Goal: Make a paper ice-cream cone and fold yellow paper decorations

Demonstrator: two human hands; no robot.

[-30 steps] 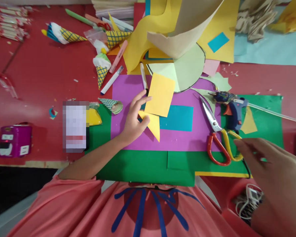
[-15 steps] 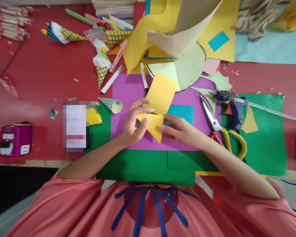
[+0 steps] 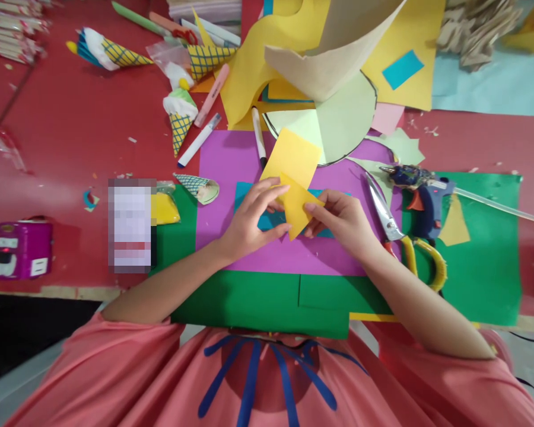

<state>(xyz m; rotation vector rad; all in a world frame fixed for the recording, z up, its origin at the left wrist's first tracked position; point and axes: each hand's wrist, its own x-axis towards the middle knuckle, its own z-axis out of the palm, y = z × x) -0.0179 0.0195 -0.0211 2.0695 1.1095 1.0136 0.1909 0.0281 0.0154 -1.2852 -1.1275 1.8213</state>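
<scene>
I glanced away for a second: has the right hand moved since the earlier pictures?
Yes. The right hand was out past the scissors handles; now it has crossed left over the purple sheet and pinches the yellow paper opposite the left hand.

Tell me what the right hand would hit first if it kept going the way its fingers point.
The right hand points left, so it would likely meet the left hand just across the folded yellow paper both hold.
</scene>
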